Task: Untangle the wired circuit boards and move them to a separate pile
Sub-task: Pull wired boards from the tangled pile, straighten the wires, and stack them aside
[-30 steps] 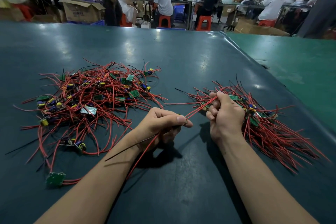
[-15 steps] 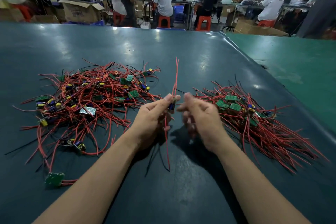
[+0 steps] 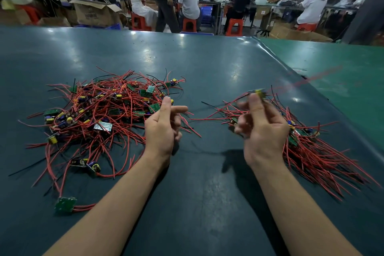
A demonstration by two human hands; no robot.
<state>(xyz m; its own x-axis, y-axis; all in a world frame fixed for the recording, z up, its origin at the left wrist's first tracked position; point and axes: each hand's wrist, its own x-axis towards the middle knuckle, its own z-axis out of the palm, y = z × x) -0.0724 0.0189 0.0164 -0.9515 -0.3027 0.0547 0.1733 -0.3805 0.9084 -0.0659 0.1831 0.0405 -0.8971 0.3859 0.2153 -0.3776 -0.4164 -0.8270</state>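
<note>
While blurred, board (image 3: 258,92) at right grip (image 3: 262,124) fingertips.

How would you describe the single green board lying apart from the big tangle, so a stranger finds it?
Start at the large tangled pile on the left of the dark table. Look toward the near edge, below the pile: one green circuit board lies alone there. Only its red wires lead away from it.

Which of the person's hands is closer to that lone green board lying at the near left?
Left. The left hand is up and right of the lone green circuit board; the right hand is farther right.
</note>
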